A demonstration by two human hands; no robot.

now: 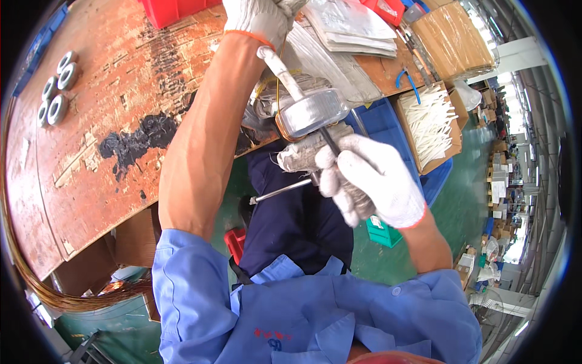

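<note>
My right hand (pixel 385 176), in a white knit glove with an orange cuff, is closed round a black rod (pixel 330 141). The rod's upper end meets a silver drum (pixel 312 112) with a pale shaft (pixel 282 73) sticking out of its far side. Copper-coloured wire (pixel 277 112) passes beside the drum toward my left hand. A thin metal rod (pixel 282 191) juts leftward from under my right hand, over my lap. At the top edge my gloved left hand (pixel 257 18) has its fingers curled; what they hold is cut off. Grey cloth wrapping (pixel 303 151) lies below the drum.
Several metal rings (pixel 57 109) lie on the worn wooden table (pixel 79 145) at left. At right, white strips fill a cardboard box (pixel 451 145); blue-handled pliers (pixel 409 82) lie nearby. Plastic bags (pixel 351 27) and a red bin (pixel 173 9) are at the back. Coiled wire (pixel 91 300) hangs lower left.
</note>
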